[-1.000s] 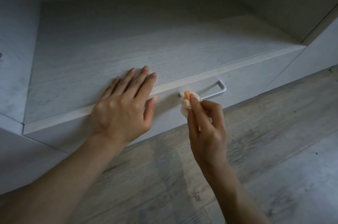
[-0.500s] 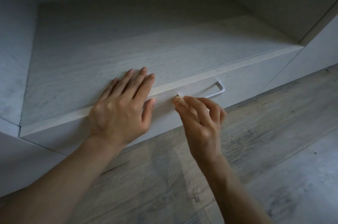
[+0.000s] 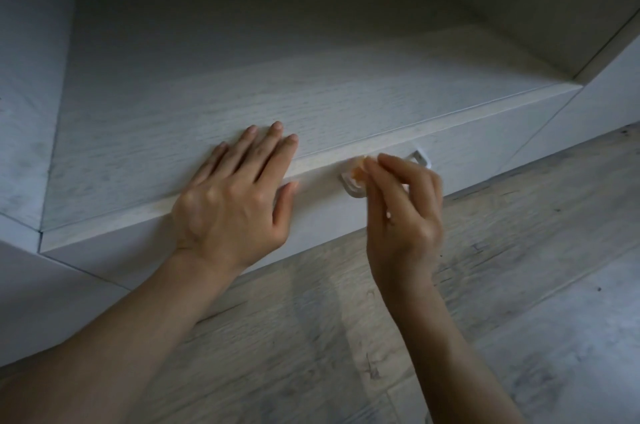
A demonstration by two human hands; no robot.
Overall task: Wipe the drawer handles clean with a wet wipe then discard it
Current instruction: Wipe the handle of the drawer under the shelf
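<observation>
Hiding the middle of the drawer handle [image 3: 421, 157] behind the right hand [image 3: 405, 215]; showing only a small, blurred scrap of wet wipe [image 3: 356, 173] at its fingertips; cutting both forearms [image 3: 104, 354] off at the bottom edge.

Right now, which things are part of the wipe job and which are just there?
Job: wipe, pinched in the right hand at the handle; drawer; left hand, flat on the shelf above.
Just there: floor; side panel.

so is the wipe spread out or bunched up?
Bunched up: the wipe is a small wad pinched by the right hand at the left end of the handle.
</observation>
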